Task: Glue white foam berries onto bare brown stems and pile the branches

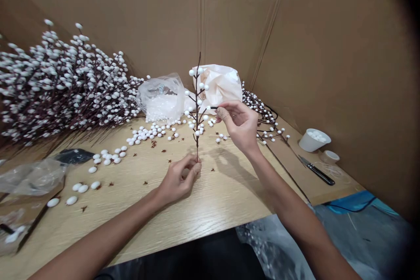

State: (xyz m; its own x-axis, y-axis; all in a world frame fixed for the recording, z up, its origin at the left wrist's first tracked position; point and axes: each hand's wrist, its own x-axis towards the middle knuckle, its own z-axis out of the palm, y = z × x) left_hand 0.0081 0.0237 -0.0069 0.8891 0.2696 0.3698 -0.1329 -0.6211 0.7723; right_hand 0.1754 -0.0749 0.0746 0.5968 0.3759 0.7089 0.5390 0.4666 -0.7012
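Note:
My left hand (180,178) pinches the lower stem of a brown artificial berry branch (196,109) and holds it upright above the table. Some of its twigs carry white berries; others look bare. My right hand (239,123), to the right of the branch, is closed on a thin black stick-like tool (214,107). The tool's end points at a twig, close to a small white spot; whether they touch I cannot tell. Loose white berries (144,133) and small brown star-shaped bits (153,144) are scattered on the wooden table (203,210).
A big pile of white-berried branches (72,78) fills the left back. Behind the held branch lie a clear plastic bag (164,98) and a white bag (223,81). At right are more branches (262,109), a white cup (314,140), a tape roll (329,156) and a black-handled tool (320,173).

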